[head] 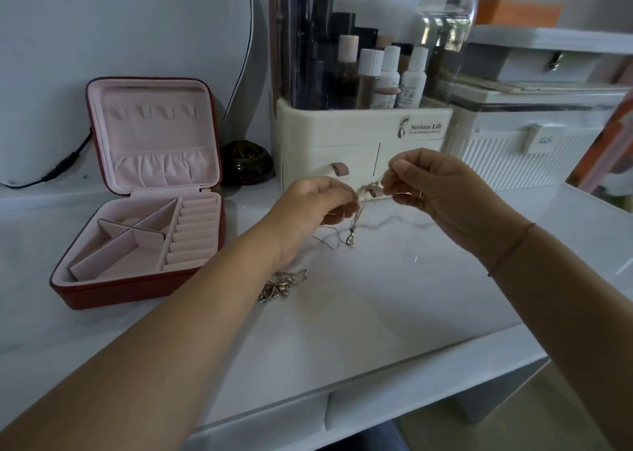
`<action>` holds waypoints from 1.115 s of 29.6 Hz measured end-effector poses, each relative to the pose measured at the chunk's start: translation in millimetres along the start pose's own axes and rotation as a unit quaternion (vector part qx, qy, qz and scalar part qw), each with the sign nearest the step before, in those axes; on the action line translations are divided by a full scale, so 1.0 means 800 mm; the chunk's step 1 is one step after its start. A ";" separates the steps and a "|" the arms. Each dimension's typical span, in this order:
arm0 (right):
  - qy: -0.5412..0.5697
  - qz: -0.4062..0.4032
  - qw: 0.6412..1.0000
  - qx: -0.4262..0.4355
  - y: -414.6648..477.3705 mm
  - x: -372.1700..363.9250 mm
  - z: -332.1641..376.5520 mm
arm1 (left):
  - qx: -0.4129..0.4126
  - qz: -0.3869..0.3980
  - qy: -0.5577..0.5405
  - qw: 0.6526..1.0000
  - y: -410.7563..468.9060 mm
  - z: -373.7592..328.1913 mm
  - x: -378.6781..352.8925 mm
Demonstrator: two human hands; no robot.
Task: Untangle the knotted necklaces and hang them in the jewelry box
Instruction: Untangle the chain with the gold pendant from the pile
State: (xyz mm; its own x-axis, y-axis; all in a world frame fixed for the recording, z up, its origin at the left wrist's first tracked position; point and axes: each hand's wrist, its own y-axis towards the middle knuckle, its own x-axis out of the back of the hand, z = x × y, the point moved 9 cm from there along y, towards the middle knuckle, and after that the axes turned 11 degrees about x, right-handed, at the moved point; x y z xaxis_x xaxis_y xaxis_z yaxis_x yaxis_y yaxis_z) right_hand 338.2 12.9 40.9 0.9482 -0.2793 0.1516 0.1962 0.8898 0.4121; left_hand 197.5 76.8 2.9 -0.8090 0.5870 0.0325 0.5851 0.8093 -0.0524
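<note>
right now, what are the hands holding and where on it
The tangled necklaces. The left grip pinches the chains just left of the knot, and the right grip pinches them just right of it. A pendant dangles below.

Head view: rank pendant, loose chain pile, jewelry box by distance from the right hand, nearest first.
1. Pendant: dangles from the knotted necklaces that the right hand pinches, down to its left.
2. Chain pile: lies on the table, farther lower left.
3. Jewelry box: open, far left.
</note>
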 end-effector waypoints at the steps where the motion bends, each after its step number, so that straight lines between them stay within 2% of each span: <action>1: -0.002 -0.014 1.000 0.000 0.000 0.003 -0.001 | 0.004 -0.001 -0.022 1.000 0.000 0.000 0.002; 9: 0.166 -0.144 0.974 -0.060 -0.003 0.026 -0.035 | 0.027 -0.042 -0.157 0.986 0.001 -0.004 0.031; 16: 0.213 -0.226 0.948 -0.073 -0.009 0.050 -0.059 | 0.027 -0.050 -0.252 0.966 -0.002 -0.017 0.062; 22: 0.234 -0.245 0.938 -0.070 -0.013 0.054 -0.064 | 0.037 -0.072 -0.247 0.966 -0.001 -0.013 0.071; 24: 0.270 -0.245 0.929 -0.065 -0.013 0.051 -0.063 | 0.041 -0.099 -0.185 0.977 0.002 -0.010 0.076; 26: 0.306 -0.235 0.920 -0.064 -0.012 0.046 -0.063 | 0.048 -0.152 -0.025 0.987 0.000 -0.011 0.082; 28: 0.315 -0.213 0.923 -0.065 -0.010 0.038 -0.060 | 0.047 -0.181 0.163 0.969 -0.004 -0.015 0.077; 29: 0.311 -0.199 0.927 -0.065 -0.010 0.033 -0.057 | 0.043 -0.169 0.232 0.957 -0.005 -0.016 0.066; 31: 0.274 -0.160 0.946 -0.067 -0.009 0.021 -0.047 | 0.052 -0.137 0.295 0.944 -0.007 -0.007 0.048; 33: 0.207 -0.106 0.970 -0.068 -0.007 0.006 -0.032 | 0.060 -0.121 0.297 0.945 -0.005 0.001 0.038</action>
State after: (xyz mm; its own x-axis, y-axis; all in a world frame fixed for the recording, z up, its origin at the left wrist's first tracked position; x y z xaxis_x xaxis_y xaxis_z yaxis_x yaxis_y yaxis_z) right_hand 348.4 16.0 16.2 0.8967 -0.3174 -0.3085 0.4020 0.8758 0.2671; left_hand 170.2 91.4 3.0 -0.7229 0.3242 0.6102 0.3486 0.9336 -0.0830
